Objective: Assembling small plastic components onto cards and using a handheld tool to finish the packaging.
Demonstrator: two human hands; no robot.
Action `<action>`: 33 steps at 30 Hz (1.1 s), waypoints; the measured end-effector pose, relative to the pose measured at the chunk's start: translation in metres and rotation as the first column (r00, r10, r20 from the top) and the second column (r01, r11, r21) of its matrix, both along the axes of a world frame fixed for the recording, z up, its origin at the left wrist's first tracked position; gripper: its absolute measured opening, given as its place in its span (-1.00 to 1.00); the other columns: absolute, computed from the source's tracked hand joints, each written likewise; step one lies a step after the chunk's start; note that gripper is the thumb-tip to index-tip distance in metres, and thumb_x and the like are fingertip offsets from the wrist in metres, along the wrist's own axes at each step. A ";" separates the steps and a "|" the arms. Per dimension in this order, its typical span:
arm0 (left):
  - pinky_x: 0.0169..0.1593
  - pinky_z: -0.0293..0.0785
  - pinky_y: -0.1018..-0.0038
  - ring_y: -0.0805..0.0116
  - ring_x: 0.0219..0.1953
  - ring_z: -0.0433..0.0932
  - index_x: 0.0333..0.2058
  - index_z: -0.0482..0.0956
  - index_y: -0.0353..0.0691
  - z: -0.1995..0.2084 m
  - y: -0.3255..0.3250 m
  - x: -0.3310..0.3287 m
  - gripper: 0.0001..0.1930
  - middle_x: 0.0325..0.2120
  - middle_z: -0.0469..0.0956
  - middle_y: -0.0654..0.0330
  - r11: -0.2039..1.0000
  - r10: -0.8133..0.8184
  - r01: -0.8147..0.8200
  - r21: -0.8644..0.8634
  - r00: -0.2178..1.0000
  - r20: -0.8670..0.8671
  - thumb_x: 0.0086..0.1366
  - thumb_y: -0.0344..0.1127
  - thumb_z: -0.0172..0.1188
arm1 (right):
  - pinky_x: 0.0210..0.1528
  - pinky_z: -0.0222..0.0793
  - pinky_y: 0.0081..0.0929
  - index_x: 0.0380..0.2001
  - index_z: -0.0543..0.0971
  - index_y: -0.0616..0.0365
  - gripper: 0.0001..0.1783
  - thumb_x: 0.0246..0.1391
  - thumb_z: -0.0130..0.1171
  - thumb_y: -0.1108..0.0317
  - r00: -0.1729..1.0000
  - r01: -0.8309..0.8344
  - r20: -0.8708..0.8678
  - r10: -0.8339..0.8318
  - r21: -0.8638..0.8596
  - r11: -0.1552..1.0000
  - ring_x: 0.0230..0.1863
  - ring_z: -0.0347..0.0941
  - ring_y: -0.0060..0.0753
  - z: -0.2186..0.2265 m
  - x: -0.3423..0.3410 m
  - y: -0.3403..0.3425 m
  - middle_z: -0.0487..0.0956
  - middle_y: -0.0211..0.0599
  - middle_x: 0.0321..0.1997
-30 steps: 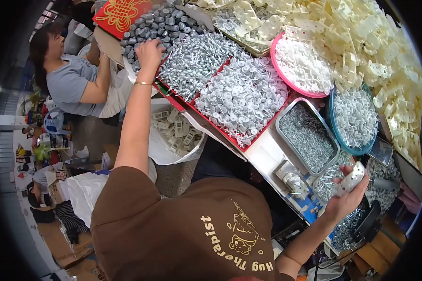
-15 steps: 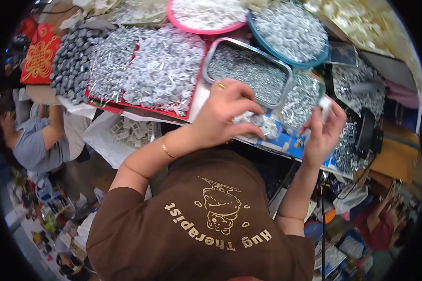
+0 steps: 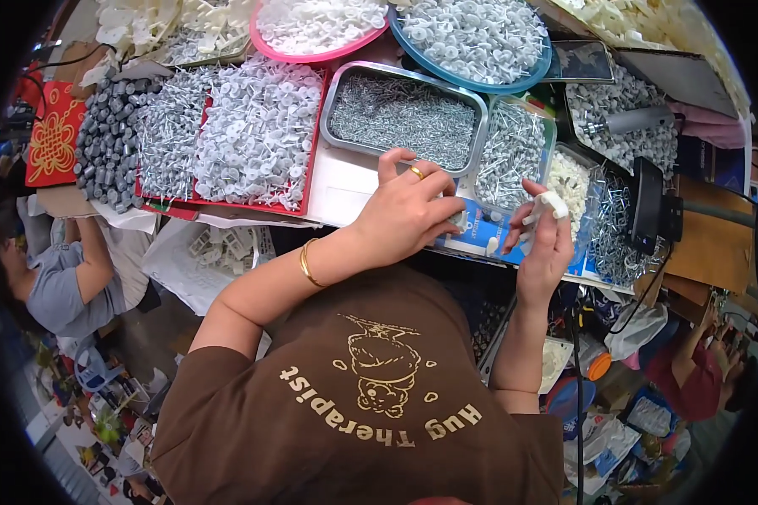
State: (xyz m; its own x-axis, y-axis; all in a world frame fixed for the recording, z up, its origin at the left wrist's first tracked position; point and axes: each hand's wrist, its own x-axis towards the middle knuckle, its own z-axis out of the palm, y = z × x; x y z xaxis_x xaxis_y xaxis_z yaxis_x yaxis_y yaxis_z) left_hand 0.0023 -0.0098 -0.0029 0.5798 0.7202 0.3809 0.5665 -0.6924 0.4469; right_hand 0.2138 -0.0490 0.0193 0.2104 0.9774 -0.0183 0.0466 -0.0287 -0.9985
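My left hand (image 3: 408, 206) is at the table's near edge, just below the metal tray of small screws (image 3: 400, 116). Its thumb and fingers are closed around a small whitish piece (image 3: 459, 220), mostly hidden by the fingertips. To its right, my right hand (image 3: 547, 244) is raised with a small white plastic part (image 3: 551, 204) held between thumb and fingers. Just beyond that hand lie a clear container of long screws (image 3: 510, 151) and a heap of small cream-white pieces (image 3: 568, 181). A small white piece (image 3: 492, 246) rests on the blue sheet between the hands.
Red trays of white round-headed parts (image 3: 257, 135) and screws stand left, beside dark grey cylinders (image 3: 114, 135). A pink bowl (image 3: 320, 57) and a blue bowl (image 3: 472, 84) sit behind. Right are a black device (image 3: 646, 206) and loose screws (image 3: 612, 227). Other people sit at both sides.
The view has shifted, and the table contents appear further left. My right hand has come closer to my left, still with the white part. My left fingers have drawn together around the small piece.
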 end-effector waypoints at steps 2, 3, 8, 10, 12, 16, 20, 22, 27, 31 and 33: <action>0.16 0.07 0.08 0.37 -0.06 0.48 -0.21 0.68 0.01 0.004 0.000 0.001 -0.62 -0.24 0.53 0.38 0.999 -0.030 0.029 -0.026 0.999 -0.031 -0.03 -0.05 0.45 | -0.62 0.28 -0.65 0.09 0.40 0.33 -0.54 0.43 -0.10 0.11 0.996 -0.079 0.046 0.076 0.070 0.994 -0.60 0.35 -0.61 0.000 0.001 -0.001 0.47 -0.29 -0.37; 0.17 0.07 0.08 0.37 -0.08 0.50 -0.19 0.68 0.02 0.004 0.000 0.003 -0.64 -0.27 0.53 0.39 0.999 -0.029 0.029 -0.025 1.000 0.010 0.00 -0.10 0.45 | -0.62 0.28 -0.65 0.09 0.40 0.33 -0.54 0.43 -0.10 0.11 0.996 -0.076 0.046 0.073 0.069 0.995 -0.60 0.35 -0.61 -0.005 -0.001 -0.001 0.47 -0.29 -0.37; 0.19 0.06 0.08 0.37 -0.13 0.54 -0.12 0.67 0.01 -0.002 -0.004 0.002 -0.65 -0.32 0.58 0.43 0.998 -0.033 0.038 -0.057 0.996 0.084 0.06 -0.24 0.43 | -0.66 0.23 -0.67 -0.07 0.17 0.13 -0.61 0.38 0.01 0.07 0.987 -0.089 -0.119 0.105 0.136 0.987 -0.63 0.32 -0.55 -0.005 -0.007 -0.007 0.45 -0.12 -0.28; 0.20 0.05 0.09 0.38 -0.13 0.57 -0.05 0.63 -0.02 -0.001 -0.005 0.000 -0.59 -0.27 0.63 0.44 0.983 0.028 0.000 -0.186 0.988 0.150 0.06 -0.28 0.44 | -0.67 0.22 -0.68 -0.07 0.19 0.13 -0.63 0.39 0.01 0.10 0.977 -0.077 -0.184 0.109 0.173 0.982 -0.62 0.32 -0.54 -0.005 -0.010 -0.009 0.45 -0.13 -0.29; 0.20 0.04 0.09 0.38 -0.09 0.56 -0.03 0.61 -0.04 -0.002 -0.005 -0.002 -0.53 -0.21 0.64 0.42 0.979 0.022 0.006 -0.205 0.991 0.134 0.04 -0.25 0.45 | -0.56 0.27 -0.67 -0.06 0.22 0.17 -0.68 0.42 0.00 0.17 0.990 -0.127 -0.053 0.133 0.098 0.987 -0.53 0.35 -0.55 -0.012 -0.011 -0.010 0.45 -0.16 -0.28; 0.22 0.02 0.14 0.35 0.02 0.55 0.06 0.57 -0.07 0.011 -0.008 -0.003 -0.43 -0.10 0.66 0.33 0.977 0.083 -0.039 -0.212 0.976 0.200 0.02 -0.24 0.48 | -0.22 0.32 -0.60 0.00 0.34 0.24 -0.75 0.40 0.02 0.32 0.947 -0.148 0.287 0.144 -0.006 0.989 -0.27 0.38 -0.55 -0.023 -0.016 -0.002 0.45 -0.21 -0.22; 0.23 0.02 0.20 0.38 0.02 0.56 -0.02 0.63 -0.07 0.017 -0.013 -0.035 -0.52 -0.07 0.68 0.35 0.954 0.210 -0.166 -0.250 0.964 0.160 0.05 -0.20 0.50 | 0.07 0.34 -0.36 0.05 0.46 0.27 -0.64 0.23 0.23 0.39 0.821 -0.235 0.571 0.026 0.295 0.926 0.02 0.43 -0.26 -0.010 -0.020 -0.005 0.54 -0.16 -0.14; 0.23 0.02 0.22 0.42 -0.02 0.58 -0.09 0.65 -0.06 0.007 -0.013 -0.050 -0.61 -0.12 0.69 0.37 0.933 0.211 -0.162 -0.320 0.970 0.125 0.08 -0.21 0.48 | 0.08 0.33 -0.32 0.02 0.51 0.26 -0.63 0.17 0.28 0.39 0.784 -0.270 0.620 0.036 0.288 0.919 0.00 0.43 -0.20 -0.008 -0.029 -0.002 0.55 -0.15 -0.12; 0.24 0.03 0.24 0.50 -0.15 0.61 -0.31 0.66 -0.08 0.001 -0.019 -0.048 -0.87 -0.26 0.71 0.42 0.868 0.273 -0.162 -0.470 0.945 0.179 0.14 -0.33 0.41 | 0.09 0.33 -0.29 -0.01 0.64 0.17 -0.55 -0.03 0.43 0.41 0.790 -0.310 0.609 0.076 0.289 0.906 -0.04 0.45 -0.13 -0.011 -0.045 0.000 0.60 -0.18 -0.08; 0.21 0.04 0.27 0.48 -0.18 0.60 -0.36 0.62 -0.12 0.000 -0.018 -0.051 -0.87 -0.30 0.70 0.38 0.826 0.295 -0.154 -0.543 0.938 0.182 0.11 -0.38 0.40 | 0.06 0.35 -0.30 -0.03 0.67 0.14 -0.54 -0.09 0.46 0.42 0.778 -0.352 0.606 0.167 0.200 0.914 -0.04 0.45 -0.18 -0.015 -0.050 0.003 0.61 -0.22 -0.07; 0.20 0.04 0.28 0.47 -0.17 0.59 -0.37 0.59 -0.13 0.003 -0.014 -0.052 -0.86 -0.29 0.70 0.38 0.806 0.280 -0.135 -0.576 0.945 0.170 0.12 -0.38 0.39 | 0.04 0.36 -0.31 -0.05 0.69 0.12 -0.56 -0.10 0.45 0.42 0.785 -0.335 0.595 0.171 0.177 0.926 -0.05 0.45 -0.19 -0.009 -0.050 0.004 0.62 -0.23 -0.10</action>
